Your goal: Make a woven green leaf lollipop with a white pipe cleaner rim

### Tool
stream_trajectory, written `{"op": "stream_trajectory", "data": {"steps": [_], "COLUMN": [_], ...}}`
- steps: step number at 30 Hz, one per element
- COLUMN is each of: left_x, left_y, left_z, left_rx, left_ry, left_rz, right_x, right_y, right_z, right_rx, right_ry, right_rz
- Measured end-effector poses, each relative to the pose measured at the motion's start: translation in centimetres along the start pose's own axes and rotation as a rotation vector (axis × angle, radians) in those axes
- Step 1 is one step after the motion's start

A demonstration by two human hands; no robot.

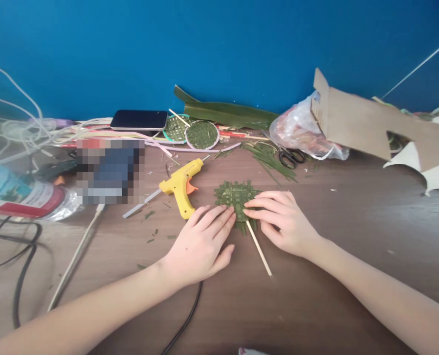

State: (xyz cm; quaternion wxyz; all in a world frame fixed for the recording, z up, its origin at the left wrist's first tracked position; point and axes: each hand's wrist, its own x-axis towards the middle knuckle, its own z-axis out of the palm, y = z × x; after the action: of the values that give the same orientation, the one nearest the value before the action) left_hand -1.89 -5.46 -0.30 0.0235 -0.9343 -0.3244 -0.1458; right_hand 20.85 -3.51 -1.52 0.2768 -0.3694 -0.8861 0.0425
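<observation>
A small fan woven from green leaf strips (237,193) lies flat on the table, its strip ends sticking out ragged around the edge. Its pale wooden stick (259,249) points down and to the right. My left hand (200,244) has its fingers stretched out, with the fingertips pressing on the fan's lower left. From the other side, my right hand (284,222) rests spread fingertips on the fan's right edge. Both hands are open; neither is wrapped around anything. Just beyond my left hand lies a yellow glue gun (182,183) with an orange trigger and a glue stick in its back.
At the back are two finished round woven fans (202,135), a phone (138,120), long leaves (234,114) and black scissors (291,158). A plastic bag (296,127) and cut cardboard (374,121) stand right. A bottle (23,195) and cables (29,266) are left.
</observation>
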Motion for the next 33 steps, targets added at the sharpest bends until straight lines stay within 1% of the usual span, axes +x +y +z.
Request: {"op": "stream_trajectory", "data": {"steps": [4,11,17,21,23,26,33], "left_x": [-0.1,0.0,0.3,0.2,0.2,0.1,0.3], "left_y": [0.0,0.1,0.1,0.1,0.1,0.1,0.2], "left_z": [0.1,0.1,-0.2,-0.1,0.0,0.0,0.1], "left_rx": [-0.011,-0.035,-0.009,-0.019,-0.024,-0.019,0.002], "left_ry": [0.003,-0.040,-0.097,-0.133,-0.139,-0.133,-0.094], "left_rz": [-0.004,-0.020,-0.019,-0.030,-0.034,-0.030,0.001], "right_x": [-0.1,0.2,1.1,1.5,1.6,1.5,1.4], "right_y": [-0.1,-0.3,0.0,0.2,0.3,0.4,0.5], "right_z": [0.1,-0.1,-0.3,0.2,0.6,1.0,1.1], "right_rx": [-0.045,-0.105,-0.012,0.006,-0.005,-0.013,-0.011], "right_ry": [-0.004,-0.002,-0.022,-0.011,-0.029,-0.059,-0.062], "right_rz": [-0.027,-0.096,-0.051,-0.027,-0.023,-0.022,-0.014]}}
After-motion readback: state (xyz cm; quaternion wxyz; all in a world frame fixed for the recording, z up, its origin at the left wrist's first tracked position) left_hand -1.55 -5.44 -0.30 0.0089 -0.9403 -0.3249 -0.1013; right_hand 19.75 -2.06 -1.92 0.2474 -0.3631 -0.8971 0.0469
